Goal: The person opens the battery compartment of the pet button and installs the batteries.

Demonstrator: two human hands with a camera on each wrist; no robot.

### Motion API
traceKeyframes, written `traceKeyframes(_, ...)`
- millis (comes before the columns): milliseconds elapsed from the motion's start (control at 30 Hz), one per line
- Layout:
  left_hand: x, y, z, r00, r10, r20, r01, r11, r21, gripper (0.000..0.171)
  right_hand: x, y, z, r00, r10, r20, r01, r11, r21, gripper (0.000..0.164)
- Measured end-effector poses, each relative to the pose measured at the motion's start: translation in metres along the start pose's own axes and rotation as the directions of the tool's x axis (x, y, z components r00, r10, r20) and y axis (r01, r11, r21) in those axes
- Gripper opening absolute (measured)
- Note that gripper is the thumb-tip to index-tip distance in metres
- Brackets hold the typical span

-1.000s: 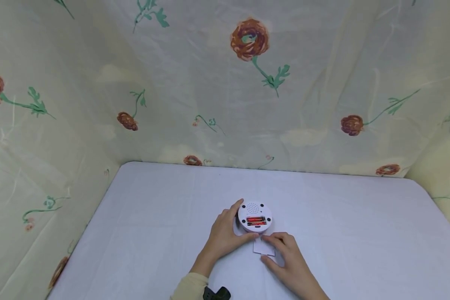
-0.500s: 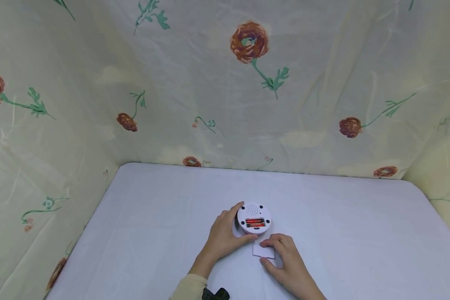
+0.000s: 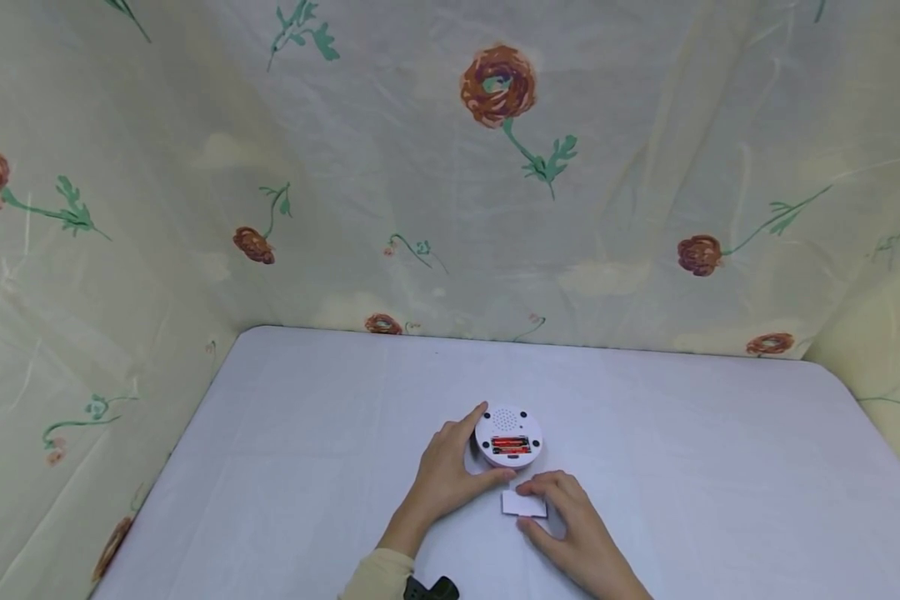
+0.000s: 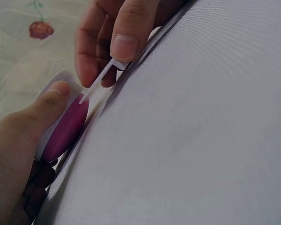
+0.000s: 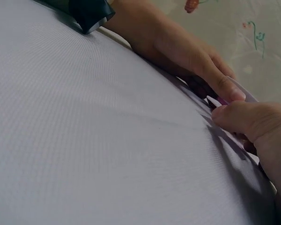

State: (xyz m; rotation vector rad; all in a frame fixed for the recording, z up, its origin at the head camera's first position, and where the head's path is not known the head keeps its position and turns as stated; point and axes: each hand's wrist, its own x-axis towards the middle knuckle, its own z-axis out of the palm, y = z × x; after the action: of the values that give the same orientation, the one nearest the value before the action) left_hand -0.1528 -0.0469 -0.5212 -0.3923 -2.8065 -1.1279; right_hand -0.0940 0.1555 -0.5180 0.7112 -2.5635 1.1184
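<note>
A round white device (image 3: 506, 420) lies with its underside up, showing speaker holes, dark feet and an open battery bay with red batteries (image 3: 511, 446). My left hand (image 3: 442, 473) grips its left side, thumb at the near edge and a finger at the far edge. The left wrist view reveals the device's purple side (image 4: 67, 130). Just nearer to me, my right hand (image 3: 576, 531) pinches a small white battery cover (image 3: 521, 503) between thumb and fingers. In the left wrist view the cover is tilted, its tip close to the device's rim.
A white cloth covers the table (image 3: 330, 400). Behind it and along both sides hangs a pale curtain (image 3: 390, 167) printed with flowers. A dark band with a black case (image 3: 441, 588) shows at my left wrist.
The battery cover has shifted slightly left and tilted, looking shorter from above. My right fingers have moved with it, a little away from the device. The left hand keeps its hold.
</note>
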Motion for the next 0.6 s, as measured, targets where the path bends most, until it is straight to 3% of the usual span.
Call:
traceKeyframes(200, 0.000, 0.000, 0.001, 1.000, 0.000, -0.003, 0.000, 1.000, 0.002, 0.096, 0.000, -0.006, -0.005, 1.000, 0.005, 0.019, -0.007, 0.994, 0.113, 0.038)
traceKeyframes(333, 0.000, 0.000, 0.001, 1.000, 0.003, -0.001, -0.003, 1.000, 0.006, 0.096, 0.003, -0.013, -0.008, 0.999, -0.031, -0.023, 0.035, 0.983, 0.180, 0.038)
traceKeyframes(500, 0.000, 0.001, 0.000, 1.000, 0.000, -0.007, 0.000, 1.000, 0.021, 0.094, 0.007, -0.018, -0.008, 0.987, -0.104, -0.119, 0.125, 0.976, 0.180, 0.043)
traceKeyframes(600, 0.000, 0.001, 0.000, 1.000, -0.005, -0.008, 0.006, 1.000, 0.030, 0.093, 0.007, -0.011, -0.005, 0.982, -0.114, -0.151, 0.138, 0.978, 0.154, 0.045)
